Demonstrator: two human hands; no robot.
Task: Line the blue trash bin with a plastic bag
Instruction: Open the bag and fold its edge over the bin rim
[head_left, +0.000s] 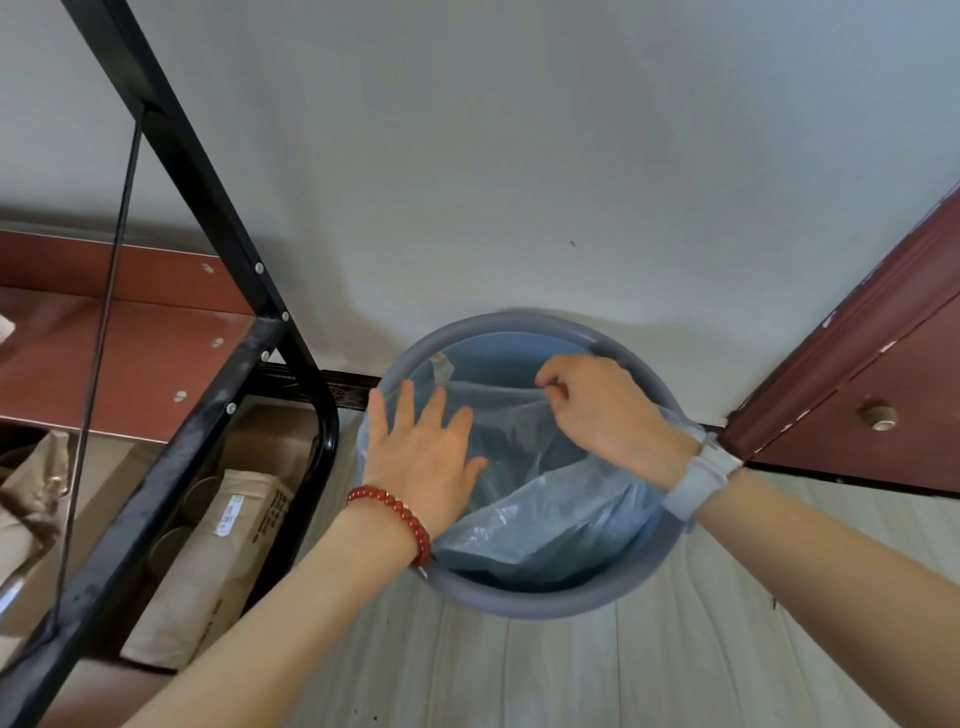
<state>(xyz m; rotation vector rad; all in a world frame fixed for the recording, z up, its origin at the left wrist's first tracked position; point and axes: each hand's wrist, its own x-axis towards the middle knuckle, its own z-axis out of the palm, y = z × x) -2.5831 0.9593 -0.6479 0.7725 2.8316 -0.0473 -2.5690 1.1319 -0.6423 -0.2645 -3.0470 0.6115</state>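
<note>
Pinched between the thumb and the first fingers of the right hand (597, 405) is the free upper edge of the plastic bag (545, 509), a thin translucent bluish film. This hand is closed on the film and holds it above the far part of the opening, probably so that the mouth of the bag stays open and can be pulled toward the rim. The left hand (421, 447) holds nothing: its fingers are spread apart and the palm lies flat on the bag at the near-left side of the bin, where the film already goes over the edge. Most likely it presses there to keep that side from slipping back while the other side is drawn.

The blue trash bin (519, 605) is round and stands on the pale floor (571, 675), close to the white wall (519, 156). The bag is inside it and over the rim on the left and right, but the far rim and the near rim are bare, so the lining seems about half done. The film looks light and slippery, so it may slide off if it is released early.

A red bead bracelet (400, 514) is on the left wrist and a white watch band (701, 480) on the right. To the left is a black metal frame (208, 374) with paper sacks (218, 545) under it; to the right, a dark red door (883, 395).
</note>
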